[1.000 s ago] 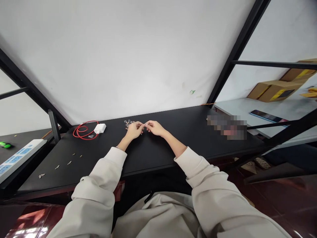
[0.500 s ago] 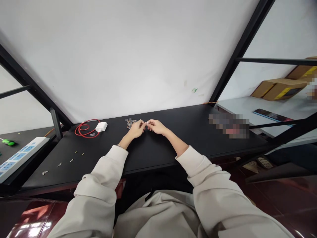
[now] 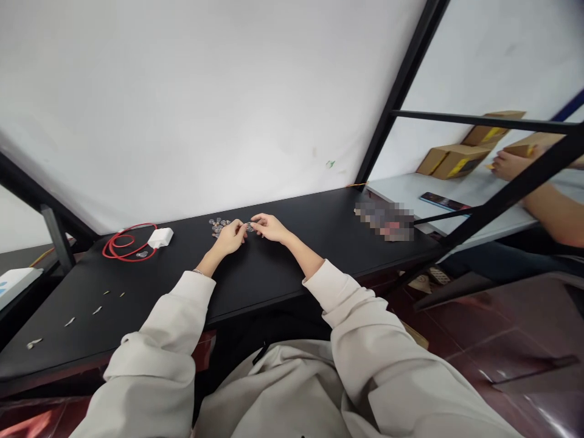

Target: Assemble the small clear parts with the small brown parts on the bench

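Tiny clear pieces (image 3: 218, 227) are sitting in a loose heap on the black table (image 3: 283, 283), just beyond and touching-close to my view of the left hand (image 3: 229, 237). I'm reading the left fingers as pressed together and reaching right, with the fingertips meeting those of the right hand (image 3: 269, 227) above the table. The right fingers are also close together, not spread, with the forefinger and thumb extending left. One small glinting piece (image 3: 249, 227) is showing between the two hands. I can't tell from here which fingers are pinching it, or whether both are; it's too small at this resolution.

Both forearms are coming in from the bottom of the view, in cream sleeves (image 3: 360, 310) pushed up to the wrists. Left of the heap, a red cable (image 3: 123, 243) is lying coiled against a white charger (image 3: 160, 238), and a few pale slivers (image 3: 97, 310) are lying scattered nearer the table's left end. A white power strip (image 3: 13, 283) is showing at the left edge.

On the right side of the table, a blurred object (image 3: 384, 221) is sitting well apart from my hands. Past it, on a white table (image 3: 401, 194), a phone (image 3: 444, 201) and cardboard boxes (image 3: 451, 161) are lying near another person's hand (image 3: 511, 165).
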A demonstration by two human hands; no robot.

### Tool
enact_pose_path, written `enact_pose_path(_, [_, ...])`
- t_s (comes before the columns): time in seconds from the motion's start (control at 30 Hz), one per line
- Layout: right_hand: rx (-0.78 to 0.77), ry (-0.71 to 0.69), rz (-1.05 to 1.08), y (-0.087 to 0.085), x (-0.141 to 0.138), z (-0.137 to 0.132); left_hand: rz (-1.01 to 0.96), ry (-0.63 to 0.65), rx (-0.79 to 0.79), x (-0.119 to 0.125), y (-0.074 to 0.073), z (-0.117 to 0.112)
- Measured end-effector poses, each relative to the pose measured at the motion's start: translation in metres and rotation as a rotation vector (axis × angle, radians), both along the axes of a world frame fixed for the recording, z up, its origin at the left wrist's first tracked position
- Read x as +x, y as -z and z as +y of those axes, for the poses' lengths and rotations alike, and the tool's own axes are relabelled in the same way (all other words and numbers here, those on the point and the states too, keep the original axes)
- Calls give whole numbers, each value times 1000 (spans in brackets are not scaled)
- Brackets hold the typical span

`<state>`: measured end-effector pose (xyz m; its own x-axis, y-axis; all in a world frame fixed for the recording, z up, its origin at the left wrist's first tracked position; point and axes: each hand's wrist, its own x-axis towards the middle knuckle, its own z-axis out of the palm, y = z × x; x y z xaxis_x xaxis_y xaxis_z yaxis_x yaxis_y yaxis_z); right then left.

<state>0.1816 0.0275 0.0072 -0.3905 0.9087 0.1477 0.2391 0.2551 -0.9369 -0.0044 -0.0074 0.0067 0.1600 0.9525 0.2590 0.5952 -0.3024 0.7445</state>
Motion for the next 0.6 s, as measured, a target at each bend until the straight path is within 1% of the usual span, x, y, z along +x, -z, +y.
enact_pose_path(0.07, [135,115,-51,-3,13,0,4,-1,2,0,2,2])
enact_pose_path(0.13, [266,221,-59,-5,40,-2,-9,4,-4,0,3,3])
enact_pose_path(0.17, [320,271,-50,-5,59,-3,-14,7,-7,0,3,3])
enact_pose_path(0.23, [444,417,-54,-4,110,-9,-15,10,-13,1,5,4])
enact_pose_path(0.27, [510,529,-83,-3,141,-13,-12,10,-13,1,6,4])
enact_pose_path(0.3, [574,678,-125,-1,173,-18,-9,10,-12,1,6,5])
enact_pose_path(0.33, [623,857,-178,2,206,-24,-8,10,-10,1,7,5])
enact_pose_path(0.37, [636,1050,-229,4,238,-30,-8,12,-11,1,8,6])
enact_pose_path(0.4, [621,1231,-259,8,268,-36,-4,17,-11,0,9,7])
enact_pose_path(0.43, [581,1367,-272,11,295,-41,1,21,-13,0,10,7])
enact_pose_path(0.47, [498,1467,-250,15,317,-46,9,23,-13,0,10,7])
enact_pose_path(0.5, [372,1492,-207,19,335,-49,18,23,-15,-1,10,8])
enact_pose_path(0.57, [101,1488,-38,26,355,-52,25,20,-24,-1,10,8])
enact_pose_path(0.6, [36,1454,23,29,360,-52,22,18,-31,-1,10,8])
